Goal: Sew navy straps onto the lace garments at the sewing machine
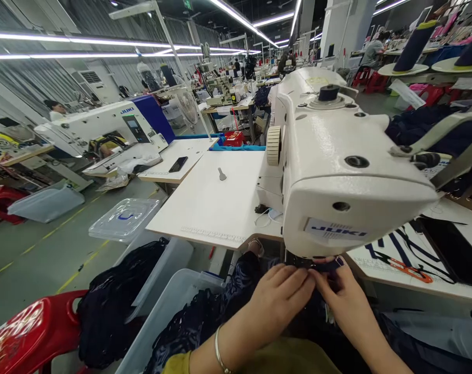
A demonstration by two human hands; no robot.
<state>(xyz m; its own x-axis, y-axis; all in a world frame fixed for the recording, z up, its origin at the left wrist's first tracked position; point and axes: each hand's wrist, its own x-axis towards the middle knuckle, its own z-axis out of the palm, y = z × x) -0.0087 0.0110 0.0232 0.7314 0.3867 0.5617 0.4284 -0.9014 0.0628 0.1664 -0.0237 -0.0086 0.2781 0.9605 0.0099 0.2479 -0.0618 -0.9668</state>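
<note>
Both of my hands are close together under the head of a white JUKI sewing machine (pixel 356 182). A narrow navy fabric strip (pixel 328 266) runs between them, right below the machine head. My left hand (pixel 284 296) is closed on the strip's left part, its fingers bent over it. On the right, my right hand (pixel 342 288) pinches the strip between thumb and fingers. The needle area and the strip's far end are hidden behind the machine head and my fingers.
Orange-handled scissors (pixel 410 270), navy strips and a dark flat device (pixel 454 249) lie on the right tabletop. A small metal piece (pixel 221 174) rests on the white table (pixel 204 208). Clear bins (pixel 181 259) of dark material and a red stool (pixel 29 327) stand lower left.
</note>
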